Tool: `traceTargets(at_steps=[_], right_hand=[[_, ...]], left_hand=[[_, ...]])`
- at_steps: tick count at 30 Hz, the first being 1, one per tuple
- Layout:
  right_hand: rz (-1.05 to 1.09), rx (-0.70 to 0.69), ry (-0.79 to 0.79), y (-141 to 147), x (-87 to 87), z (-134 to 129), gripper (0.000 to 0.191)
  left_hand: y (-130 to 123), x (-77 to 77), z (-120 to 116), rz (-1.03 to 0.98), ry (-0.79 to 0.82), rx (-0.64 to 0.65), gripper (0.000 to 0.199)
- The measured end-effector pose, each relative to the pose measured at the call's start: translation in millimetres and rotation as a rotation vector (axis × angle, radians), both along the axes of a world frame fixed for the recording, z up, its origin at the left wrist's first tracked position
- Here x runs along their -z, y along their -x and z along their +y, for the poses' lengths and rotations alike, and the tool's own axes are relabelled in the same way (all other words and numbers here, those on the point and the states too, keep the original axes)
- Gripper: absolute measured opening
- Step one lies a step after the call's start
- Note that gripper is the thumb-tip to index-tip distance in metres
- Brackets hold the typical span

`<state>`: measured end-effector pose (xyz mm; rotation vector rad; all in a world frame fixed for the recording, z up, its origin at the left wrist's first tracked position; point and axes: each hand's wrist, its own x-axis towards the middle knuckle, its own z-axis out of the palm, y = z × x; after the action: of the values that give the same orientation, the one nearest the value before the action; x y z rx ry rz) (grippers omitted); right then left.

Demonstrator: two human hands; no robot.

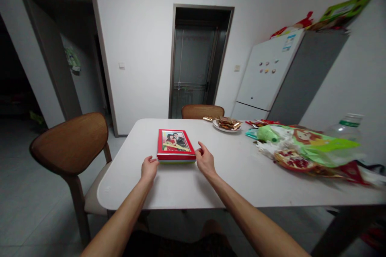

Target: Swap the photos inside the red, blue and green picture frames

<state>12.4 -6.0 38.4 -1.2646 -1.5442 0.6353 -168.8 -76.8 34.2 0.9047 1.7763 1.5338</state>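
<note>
A flat red box (176,145) lies on the white table, with a picture of two people in formal clothes on its top. Pale blue and green layers show beneath its red front edge; whether they are part of it I cannot tell. My left hand (149,168) is at the near left corner, thumb and fingers bent against the side. At the near right corner is my right hand (205,159), its lower fingers curled by the box edge and the index finger raised a little. The box sits between both hands.
On the white table (235,184), a plate (226,129) of gold-wrapped snacks stands farther back. To the right are a green plastic bag (325,146), an opened pomegranate (295,161) and a clear bottle (346,128). Wooden chairs stand left (72,148) and behind (202,111).
</note>
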Motion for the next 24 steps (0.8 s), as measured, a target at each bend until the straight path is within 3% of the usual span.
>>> traceTargets(at_steps=[2, 5, 7, 10, 13, 19, 21, 23, 24], right_hand=[[0.173, -0.155, -0.047, 10, -19.2, -21, 0.056], [0.483, -0.502, -0.039, 26, -59.9, -57, 0.072], [0.650, -0.673, -0.051, 31, -84.7, -78, 0.076], [0.794, -0.775, -0.057, 31, -104.8, -97, 0.076], [0.829, -0.802, -0.031, 29, -105.0, -102, 0.076], [0.845, -0.728, 0.068, 32, -85.3, -92, 0.069], [0.850, -0.667, 0.186, 32, -79.2, -85, 0.052], [0.861, -0.614, 0.348, 30, -76.2, -78, 0.029], [0.865, -0.597, 0.421, 30, -76.3, -75, 0.030]], left_hand=[[-12, -23.2, -9, -0.044, -0.097, 0.024, 0.045], [-39, -71.1, -28, -0.097, -0.297, 0.145, 0.058], [-54, -100.9, -42, -0.253, -0.603, 0.419, 0.071], [-65, -126.2, -59, -0.357, -0.708, 0.651, 0.079], [-65, -127.3, -64, -0.395, -0.671, 0.686, 0.083], [-61, -106.6, -54, -0.501, -0.607, 0.624, 0.080], [-56, -100.6, -48, -0.572, -0.514, 0.551, 0.062], [-50, -97.0, -43, -0.621, -0.403, 0.489, 0.032], [-47, -96.3, -41, -0.632, -0.350, 0.481, 0.027]])
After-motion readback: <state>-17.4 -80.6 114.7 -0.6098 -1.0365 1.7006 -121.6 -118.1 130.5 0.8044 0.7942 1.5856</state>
